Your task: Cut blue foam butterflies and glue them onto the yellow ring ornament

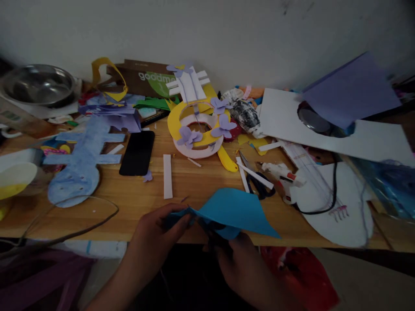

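Note:
A blue sheet of paper (234,210) is held over the front edge of the wooden table (194,181). My left hand (154,236) pinches its left corner with closed fingers. My right hand (240,259) sits under the sheet, fingers closed around something dark that I cannot make out. Beyond the sheet lie a white paper strip (167,176), a black phone (138,152) and a yellow, pink and white paper craft with purple flowers (200,129). Black-handled scissors (257,179) lie to the right, beside a glue gun (281,171).
A metal bowl (38,84) stands at the back left, a light-blue paper cut-out (81,160) in front of it. A brown box (145,78) leans on the wall. White boards (324,129) and a purple sheet (350,88) cover the right. A red bag (298,272) lies below.

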Tool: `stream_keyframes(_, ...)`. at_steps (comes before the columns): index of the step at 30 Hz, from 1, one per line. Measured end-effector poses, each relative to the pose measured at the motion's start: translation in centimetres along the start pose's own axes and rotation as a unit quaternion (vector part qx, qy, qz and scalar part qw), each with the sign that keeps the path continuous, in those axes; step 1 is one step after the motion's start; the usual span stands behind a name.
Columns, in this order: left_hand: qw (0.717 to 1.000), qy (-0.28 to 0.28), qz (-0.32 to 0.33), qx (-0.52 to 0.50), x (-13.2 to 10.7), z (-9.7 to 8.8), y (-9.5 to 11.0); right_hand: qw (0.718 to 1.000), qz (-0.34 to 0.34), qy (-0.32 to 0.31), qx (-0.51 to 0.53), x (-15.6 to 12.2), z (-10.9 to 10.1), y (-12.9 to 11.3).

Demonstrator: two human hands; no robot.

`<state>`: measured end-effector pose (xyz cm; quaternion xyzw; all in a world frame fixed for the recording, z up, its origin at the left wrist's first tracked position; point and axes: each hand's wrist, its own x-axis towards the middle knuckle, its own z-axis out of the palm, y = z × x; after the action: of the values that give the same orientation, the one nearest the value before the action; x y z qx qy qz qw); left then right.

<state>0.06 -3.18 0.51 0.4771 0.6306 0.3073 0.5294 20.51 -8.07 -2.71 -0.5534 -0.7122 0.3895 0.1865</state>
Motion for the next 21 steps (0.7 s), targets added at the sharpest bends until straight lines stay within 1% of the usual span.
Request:
stream_keyframes(2,0.999,-0.017,0.001,0.030,0.0,-0.7,0.3,1.000,0.014,-0.003,0.012,0.0,0.3,-0.3)
stream_keyframes(5,0.998,-0.037,0.006,0.054,0.2,-1.5,0.6,0.998,0.035,-0.009,0.059,0.1,0.4,-0.8)
stream_keyframes(7,0.998,-0.045,0.013,0.042,0.3,-1.8,0.6,0.996,0.041,-0.005,0.084,0.2,0.2,-1.1)
stream_keyframes(10,0.998,-0.062,0.017,0.014,0.5,-2.1,0.4,0.995,0.043,0.001,0.093,0.6,0.0,-1.3)
stream_keyframes(13,0.995,-0.096,0.010,0.005,0.7,-2.5,0.2,0.994,0.038,-0.016,0.106,0.7,0.0,-1.2)
stream_keyframes(16,0.992,-0.126,-0.002,-0.003,0.9,-2.7,0.0,0.988,0.053,-0.024,0.140,0.5,0.2,-1.1)
stream_keyframes(18,0.992,-0.128,-0.016,-0.005,1.1,-2.9,-0.1,0.987,0.065,-0.028,0.144,0.4,0.2,-1.2)
stream_keyframes(21,0.993,-0.113,-0.028,-0.002,1.3,-2.9,-0.1,0.991,0.059,-0.038,0.117,0.3,-0.1,-1.4)
